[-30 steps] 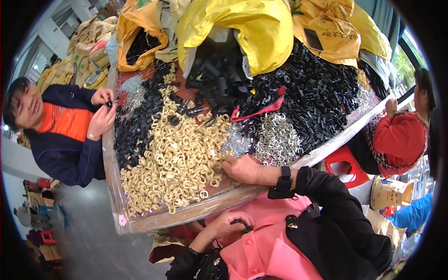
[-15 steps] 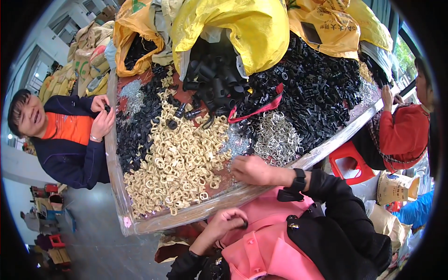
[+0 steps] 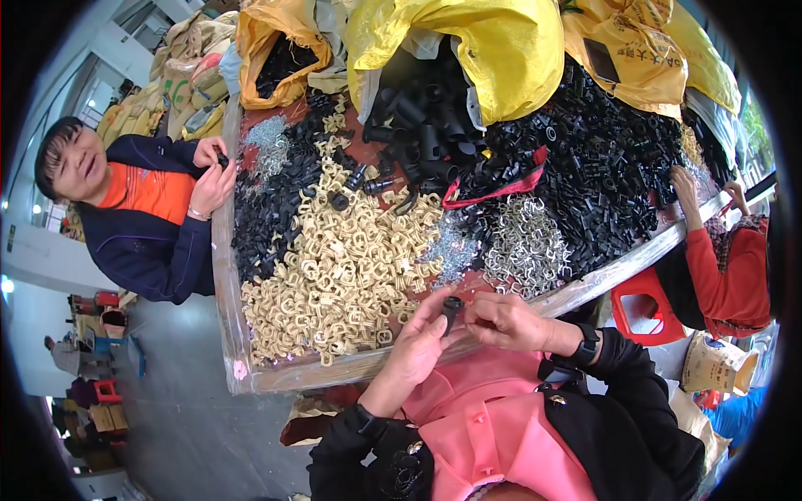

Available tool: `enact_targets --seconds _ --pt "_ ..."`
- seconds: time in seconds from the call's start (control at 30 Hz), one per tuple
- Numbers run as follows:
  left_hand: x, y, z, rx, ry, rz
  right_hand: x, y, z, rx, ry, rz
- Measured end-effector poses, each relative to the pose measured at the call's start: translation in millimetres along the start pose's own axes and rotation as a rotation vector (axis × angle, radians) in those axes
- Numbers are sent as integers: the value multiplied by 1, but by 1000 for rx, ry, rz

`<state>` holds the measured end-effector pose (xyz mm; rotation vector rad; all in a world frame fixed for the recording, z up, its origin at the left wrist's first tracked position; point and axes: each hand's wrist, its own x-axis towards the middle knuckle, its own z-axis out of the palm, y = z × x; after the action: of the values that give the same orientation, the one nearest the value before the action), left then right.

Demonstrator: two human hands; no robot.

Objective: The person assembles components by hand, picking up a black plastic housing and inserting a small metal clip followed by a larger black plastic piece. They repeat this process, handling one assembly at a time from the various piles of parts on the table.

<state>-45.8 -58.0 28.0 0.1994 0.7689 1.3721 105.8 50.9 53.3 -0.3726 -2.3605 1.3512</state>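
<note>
My left hand [image 3: 420, 338] grips a short black plastic tube-shaped fitting [image 3: 452, 311] between thumb and fingers, just above the table's near edge. Right beside the fitting is my right hand [image 3: 507, 322], its fingers pinched together; whatever they may hold is too small to make out. Beyond my hands lie a heap of cream-coloured ring-like plastic clips [image 3: 342, 280], a small pile of tiny silvery pieces [image 3: 451, 249] and a pile of bent metal U-shaped clips [image 3: 525, 246].
Wooden rails [image 3: 317, 377] edge the table. Black plastic parts [image 3: 597, 159] cover its far right, below yellow sacks [image 3: 518, 58]. A red strap [image 3: 493, 190] lies among them. One co-worker [image 3: 150, 213] sits left, another [image 3: 727, 267] right, near a red stool [image 3: 639, 309].
My right hand has drawn back from the tabletop toward my left. My left hand has risen with the black fitting, and the two now meet. The view has shifted slightly.
</note>
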Motion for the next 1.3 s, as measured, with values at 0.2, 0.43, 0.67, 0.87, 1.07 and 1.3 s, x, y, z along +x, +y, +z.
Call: enact_targets --seconds 0.2,0.43,0.67,0.87,1.07,1.3 --pt "7 6 -8 602 -104 176 4 11 4 -108 -5 -127" --pt "4 19 -10 436 -102 -121 9 18 12 -308 -70 -255" --pt "10 12 -10 213 73 -48 10 17 15 -310 -43 -159" --pt "11 7 -19 -87 -54 77 10 24 15 -153 144 -135" --pt "10 3 -10 -173 -164 -14 8 20 12 -220 134 -159" --pt "11 -2 -18 -162 -129 -69 10 22 10 -388 89 -271"
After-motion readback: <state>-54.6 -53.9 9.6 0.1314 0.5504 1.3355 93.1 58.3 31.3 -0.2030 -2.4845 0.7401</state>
